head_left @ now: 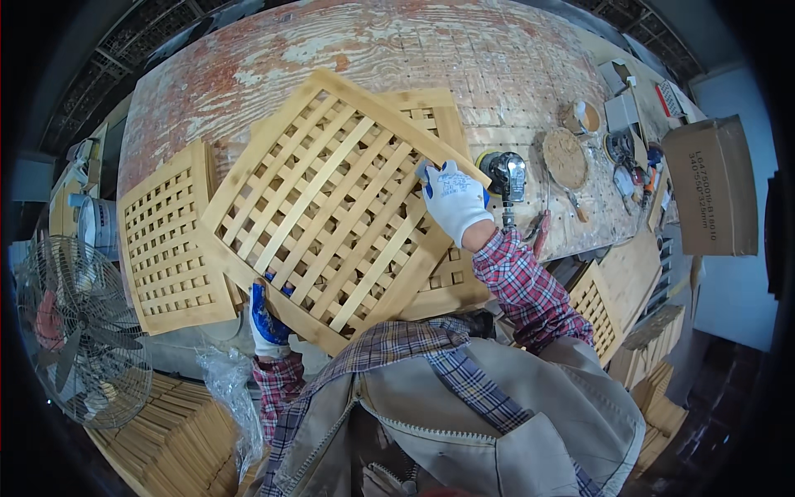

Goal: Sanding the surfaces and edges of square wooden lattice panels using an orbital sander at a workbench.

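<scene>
A square wooden lattice panel [323, 184] is held at a slant over the bench, one corner pointing away from me. My left hand [269, 319], in a white and blue glove, grips its lower left edge, with blue fingertips showing through the lattice gaps. At the right corner, my right hand [457, 199], gloved alike, is closed on the frame; some of its fingers are hidden. Beneath lies another lattice panel [431, 99], mostly covered. Several more lattice panels [190, 311] are stacked to the left. Just beyond my right hand sits a power sander [509, 178].
A worn, paint-stained workbench [273, 50] spans the far side. On its right are a round brown disc [566, 157], a cup [586, 118] and pliers [541, 232]. A cardboard box [719, 186] stands far right. A wire-caged fan [83, 331] is at left, above stacked wood [166, 435].
</scene>
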Tool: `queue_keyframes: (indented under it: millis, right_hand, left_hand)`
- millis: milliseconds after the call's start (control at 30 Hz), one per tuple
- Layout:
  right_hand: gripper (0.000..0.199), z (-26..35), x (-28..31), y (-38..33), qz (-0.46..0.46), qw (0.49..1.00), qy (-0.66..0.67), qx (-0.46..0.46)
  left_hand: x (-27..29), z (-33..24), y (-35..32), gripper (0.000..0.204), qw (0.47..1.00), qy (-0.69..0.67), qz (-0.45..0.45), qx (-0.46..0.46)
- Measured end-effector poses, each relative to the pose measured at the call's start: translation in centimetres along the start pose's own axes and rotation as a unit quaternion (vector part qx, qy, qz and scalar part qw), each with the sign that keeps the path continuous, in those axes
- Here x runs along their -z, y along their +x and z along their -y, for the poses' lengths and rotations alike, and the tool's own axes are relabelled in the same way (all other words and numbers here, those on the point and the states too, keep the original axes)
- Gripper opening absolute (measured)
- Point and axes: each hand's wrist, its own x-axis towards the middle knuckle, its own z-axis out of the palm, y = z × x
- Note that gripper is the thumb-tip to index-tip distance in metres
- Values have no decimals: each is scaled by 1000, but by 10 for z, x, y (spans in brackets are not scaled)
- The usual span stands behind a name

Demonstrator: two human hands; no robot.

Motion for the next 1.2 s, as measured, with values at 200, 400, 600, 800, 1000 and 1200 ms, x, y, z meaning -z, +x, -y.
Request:
queue_keyframes:
  millis: [200,400,600,800,1000,1200]
  right_hand:
    - [27,-11,9,-13,14,1000,17,9]
    - [24,-15,13,-21,-11,998,64,-7]
    - [28,-12,3,-6,-39,993,109,-6]
    - [29,-21,-11,-9,39,914,402,34]
    - [29,-41,12,-13,30,640,754,-142]
    - [24,-179,-33,25,-146,750,621,-174]
  left_hand:
    - [-13,2,-2,38,999,-21,-34,-18]
    - [-22,-4,-4,36,999,-31,-34,5]
    - [-2,4,1,35,998,-40,-40,4]
    - [-16,1,-2,35,999,-35,-39,-8]
    - [-24,-5,-9,36,997,-61,-54,0]
    - [-16,-6,-7,36,998,-52,-38,22]
